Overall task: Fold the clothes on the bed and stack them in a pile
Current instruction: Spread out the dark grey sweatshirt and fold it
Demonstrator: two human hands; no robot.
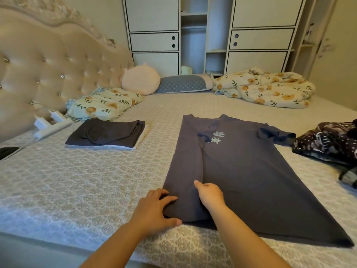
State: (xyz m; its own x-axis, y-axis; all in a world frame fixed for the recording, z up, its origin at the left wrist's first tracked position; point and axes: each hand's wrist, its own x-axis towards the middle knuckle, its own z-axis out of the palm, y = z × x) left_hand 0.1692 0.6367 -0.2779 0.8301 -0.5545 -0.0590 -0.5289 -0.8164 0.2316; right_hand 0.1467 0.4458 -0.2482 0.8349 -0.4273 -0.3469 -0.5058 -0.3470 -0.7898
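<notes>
A dark grey T-shirt [241, 171] with a pale print on the chest lies flat on the bed [77, 180]. Its left side is folded inward over the front. At the shirt's lower left corner my left hand [156, 207] rests with fingers spread on the hem. My right hand [209, 194] lies on the folded flap just beside it, and its fingers look curled at the flap's edge. Further left sits a pile of folded clothes [108, 135], dark on top and pale beneath. A dark patterned garment [326, 144] lies unfolded at the right edge.
A tufted headboard [38, 70] runs along the left. Pillows [108, 103], a round cushion [141, 80] and a floral quilt [264, 88] lie at the far side. A white power strip [52, 124] and a black phone [7, 151] lie at the left. A wardrobe [212, 35] stands behind.
</notes>
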